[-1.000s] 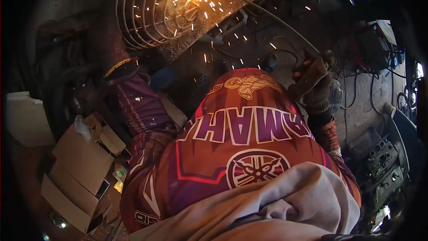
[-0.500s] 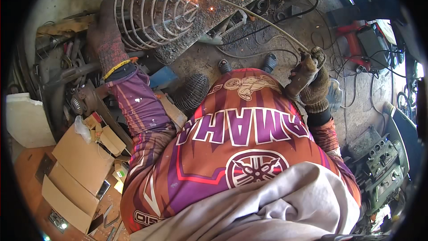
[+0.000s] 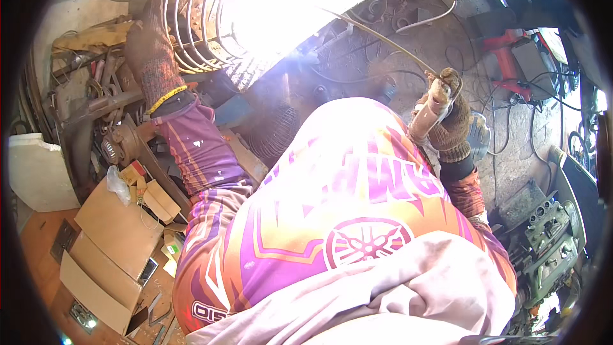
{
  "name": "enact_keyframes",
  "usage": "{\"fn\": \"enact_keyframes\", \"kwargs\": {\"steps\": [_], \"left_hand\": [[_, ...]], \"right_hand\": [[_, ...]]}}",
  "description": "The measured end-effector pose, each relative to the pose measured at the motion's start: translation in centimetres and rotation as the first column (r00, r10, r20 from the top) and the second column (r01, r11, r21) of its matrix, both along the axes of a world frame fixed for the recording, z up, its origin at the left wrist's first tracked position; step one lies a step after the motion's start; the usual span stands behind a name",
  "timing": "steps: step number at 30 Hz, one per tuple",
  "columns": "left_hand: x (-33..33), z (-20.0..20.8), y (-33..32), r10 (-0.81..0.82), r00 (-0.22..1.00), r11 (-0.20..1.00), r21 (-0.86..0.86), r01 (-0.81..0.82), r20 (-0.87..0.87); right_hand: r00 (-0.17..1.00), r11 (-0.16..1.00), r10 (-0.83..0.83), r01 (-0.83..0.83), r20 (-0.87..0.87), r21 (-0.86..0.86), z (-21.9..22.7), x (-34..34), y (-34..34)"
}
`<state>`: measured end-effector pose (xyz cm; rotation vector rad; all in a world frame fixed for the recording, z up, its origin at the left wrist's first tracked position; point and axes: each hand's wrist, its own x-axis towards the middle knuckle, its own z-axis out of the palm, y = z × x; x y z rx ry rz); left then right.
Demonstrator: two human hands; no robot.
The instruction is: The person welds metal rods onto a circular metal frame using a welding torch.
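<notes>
Arc: a spark half a second ago, now a white flare at top centre, so the weld is struck. Your gloved left hand (image 3: 152,51), upper left, fingers closed on the round steel wire cage (image 3: 191,22). Your gloved right hand (image 3: 447,118), right, fingers wrapped round the thin welding rod holder (image 3: 429,107).

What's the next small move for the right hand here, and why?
Probably hold the rod tip steady on the joint, feeding it in slightly. The right hand grips the welding rod, whose far end meets the bright arc at the wire cage, which the left hand braces.
</notes>
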<state>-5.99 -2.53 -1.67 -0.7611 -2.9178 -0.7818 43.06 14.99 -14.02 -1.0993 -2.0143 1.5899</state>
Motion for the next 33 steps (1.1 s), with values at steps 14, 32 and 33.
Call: {"fn": "enact_keyframes", "kwargs": {"steps": [14, 32, 33], "left_hand": [[1.4, -0.5, -0.7, -0.165, 0.906, 0.981, -0.164, 0.108, -0.39], [2.9, 1.0, 1.9, 0.214, 0.957, 0.915, 0.304, -0.266, 0.194], [2.4, 0.7, 1.7, 0.201, 0.959, 0.909, 0.326, -0.259, 0.201]], "right_hand": [[0.967, 0.99, -0.128, 0.11, -0.223, -0.091, 1.5, -0.7, -0.4], [0.988, 0.98, 0.118, -0.1, -0.097, 0.173, 0.6, -0.1, 0.1], [0.988, 0.974, 0.124, -0.103, -0.096, 0.201, 0.7, -0.2, 0.1]]}}
